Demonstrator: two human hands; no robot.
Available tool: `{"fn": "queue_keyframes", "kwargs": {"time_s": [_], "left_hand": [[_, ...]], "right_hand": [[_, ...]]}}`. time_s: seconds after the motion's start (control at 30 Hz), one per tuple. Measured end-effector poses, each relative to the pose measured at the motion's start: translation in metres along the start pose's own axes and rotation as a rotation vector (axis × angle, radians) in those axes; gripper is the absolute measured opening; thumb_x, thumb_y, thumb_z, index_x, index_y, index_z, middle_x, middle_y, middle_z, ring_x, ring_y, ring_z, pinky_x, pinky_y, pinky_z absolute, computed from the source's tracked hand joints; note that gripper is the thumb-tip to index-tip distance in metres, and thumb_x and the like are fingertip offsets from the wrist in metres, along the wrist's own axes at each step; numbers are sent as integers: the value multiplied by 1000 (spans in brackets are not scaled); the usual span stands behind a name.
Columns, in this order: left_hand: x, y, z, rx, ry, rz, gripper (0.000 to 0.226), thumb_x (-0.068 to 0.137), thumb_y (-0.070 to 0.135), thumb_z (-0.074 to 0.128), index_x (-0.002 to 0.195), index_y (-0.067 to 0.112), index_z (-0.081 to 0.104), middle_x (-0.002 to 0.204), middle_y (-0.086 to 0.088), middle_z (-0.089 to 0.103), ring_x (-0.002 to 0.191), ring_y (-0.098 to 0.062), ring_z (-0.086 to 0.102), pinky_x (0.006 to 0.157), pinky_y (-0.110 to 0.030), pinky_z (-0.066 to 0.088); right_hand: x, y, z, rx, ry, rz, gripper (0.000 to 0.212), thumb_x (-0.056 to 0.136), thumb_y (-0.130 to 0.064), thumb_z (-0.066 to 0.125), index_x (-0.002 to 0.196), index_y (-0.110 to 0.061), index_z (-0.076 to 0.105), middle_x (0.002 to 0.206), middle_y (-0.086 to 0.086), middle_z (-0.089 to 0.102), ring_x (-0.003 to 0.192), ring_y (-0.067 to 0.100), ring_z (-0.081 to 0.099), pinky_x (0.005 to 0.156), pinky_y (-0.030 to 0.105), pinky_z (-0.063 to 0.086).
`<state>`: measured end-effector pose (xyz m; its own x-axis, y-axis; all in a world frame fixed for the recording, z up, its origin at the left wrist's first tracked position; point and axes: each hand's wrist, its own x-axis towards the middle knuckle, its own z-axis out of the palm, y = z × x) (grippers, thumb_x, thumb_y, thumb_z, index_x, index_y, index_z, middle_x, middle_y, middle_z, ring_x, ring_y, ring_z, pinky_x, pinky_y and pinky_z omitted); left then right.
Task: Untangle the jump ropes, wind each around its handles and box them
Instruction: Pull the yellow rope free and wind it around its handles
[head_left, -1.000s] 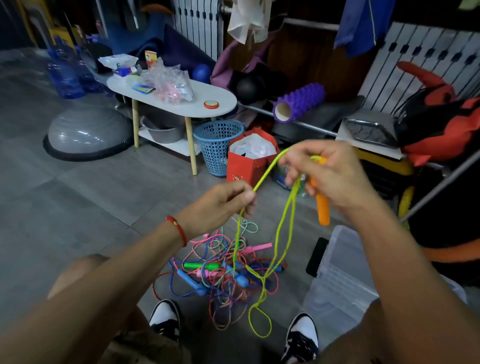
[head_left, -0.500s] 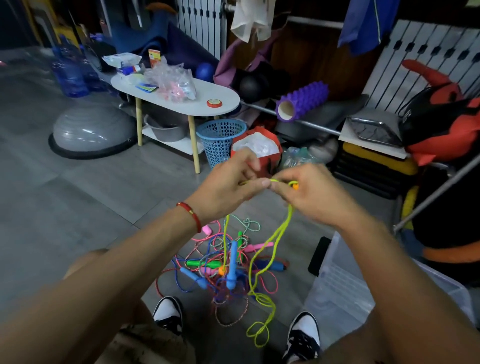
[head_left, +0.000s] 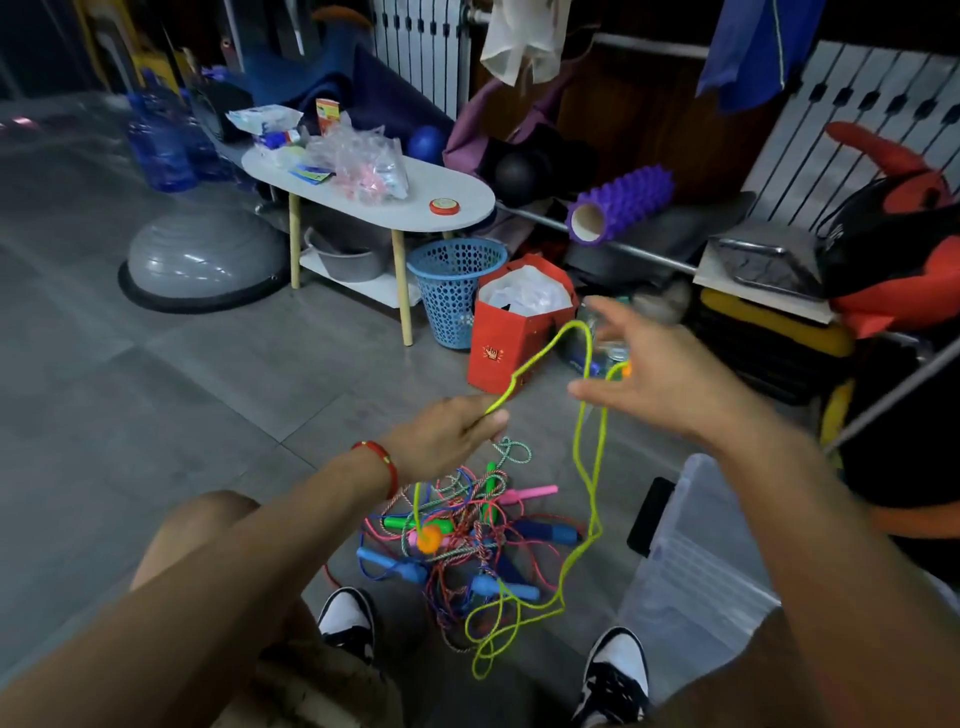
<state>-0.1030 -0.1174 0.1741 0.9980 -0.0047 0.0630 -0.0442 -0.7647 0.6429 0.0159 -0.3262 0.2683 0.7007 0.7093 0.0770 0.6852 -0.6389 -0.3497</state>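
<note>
My left hand (head_left: 447, 436) pinches a yellow-green jump rope (head_left: 587, 467) at its fingertips. The rope arcs up to my right hand (head_left: 665, 374), which is blurred, its thumb and fingers spread. One orange handle (head_left: 626, 370) shows its end in the crook of that hand; the remainder is hidden. From there the rope drops and loops on the floor by my shoes. Its other orange handle (head_left: 428, 540) dangles over the pile of tangled ropes (head_left: 467, 551) with blue, pink and green handles. A clear plastic box (head_left: 691, 571) stands at lower right.
A black phone (head_left: 649, 514) lies on the floor against the box. Ahead stand a red paper bag (head_left: 498, 353), a blue mesh basket (head_left: 452, 291) and a white oval table (head_left: 457, 208). A grey balance dome (head_left: 202, 260) sits at left; clutter lines the right.
My hands were touching at the rope half a second ago and have parted. The left hand moved down and left with the rope; the right hand's fingers have spread.
</note>
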Motion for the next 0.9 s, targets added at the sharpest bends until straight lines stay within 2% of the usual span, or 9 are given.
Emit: {"fn": "queue_keyframes", "kwargs": {"time_s": [0.03,0.1,0.23,0.37,0.43,0.53,0.63,0.73,0.9], "left_hand": [[3,8,-7,18,-15,34,29,107,28,42,96,9,60,73,15,49,63,6,48,63,-6,36],[8,22,-20,21,-53,110,27,106,26,45,96,7,60,76,14,50,65,0,48,64,-7,35],[13,26,-35,60,-62,106,19,102,25,56,97,8,63,81,4,59,72,-10,54,66,-21,39],[3,-3,-35,16,60,9,14,94,29,67,95,15,63,67,9,56,57,-1,49,60,-25,42],[-6,-23,-28,-26,58,-42,18,94,34,66,89,17,62,70,3,58,62,-10,51,64,-34,47],[-23,-46,-15,-195,63,-116,25,95,39,61,87,15,60,80,-7,62,73,-15,55,76,-41,50],[-31,-54,-5,-314,75,-161,28,100,33,57,89,7,53,76,2,55,73,-10,52,71,-33,44],[-34,-48,-2,-454,70,-214,26,105,26,50,98,1,47,78,-15,66,73,-28,63,69,-47,51],[-25,-28,-4,-1053,20,-611,30,101,40,53,86,16,46,68,-10,46,47,-18,37,47,-25,36]], "right_hand": [[4,-2,14,-25,-19,-48,92,73,-51,83,151,-36,37,145,-7,55,128,14,55,109,38,44],[7,-15,41,118,-158,-165,88,72,-47,83,148,-40,40,148,-12,52,132,9,52,111,37,43],[13,-27,67,291,-139,-183,31,81,-46,70,109,-35,62,92,-12,73,89,6,69,82,41,56],[17,-22,48,408,-66,-97,9,94,-30,68,94,-25,76,59,-8,67,51,0,57,56,26,48],[15,-19,28,578,-19,-62,13,97,-21,65,95,-17,77,58,-5,63,46,0,48,48,17,38],[13,-6,1,707,44,12,13,96,-22,66,96,-17,78,62,0,62,46,11,45,45,21,33],[11,3,-5,733,78,35,13,96,-21,66,95,-17,79,62,1,62,46,13,44,46,25,33],[13,10,1,832,169,94,13,97,-20,66,95,-16,78,67,5,65,47,16,44,43,24,33],[35,20,38,764,132,515,27,87,-20,76,109,-13,62,74,13,54,56,22,48,42,25,36]]}}
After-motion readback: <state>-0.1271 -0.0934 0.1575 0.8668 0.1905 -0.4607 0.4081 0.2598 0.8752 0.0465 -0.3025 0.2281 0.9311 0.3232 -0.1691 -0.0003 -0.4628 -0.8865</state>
